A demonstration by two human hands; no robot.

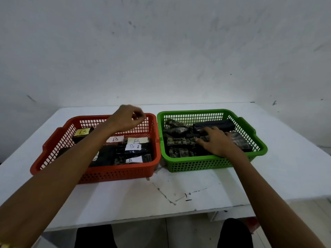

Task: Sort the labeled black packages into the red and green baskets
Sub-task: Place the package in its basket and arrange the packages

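The red basket (114, 173) on the left holds several black packages with white or yellow "B" labels (137, 140). The green basket (198, 164) on the right holds several black packages (213, 125) lying with no label showing. My left hand (128, 118) hovers above the far part of the red basket, fingers loosely curled, holding nothing. My right hand (217, 143) lies flat inside the green basket, palm down, fingers spread on the packages there; whether it grips one is unclear.
Both baskets stand side by side on a white table (161, 192) against a white wall. The table's front edge is close to my knees (93, 237). Pen marks and scratches mark the tabletop in front of the baskets.
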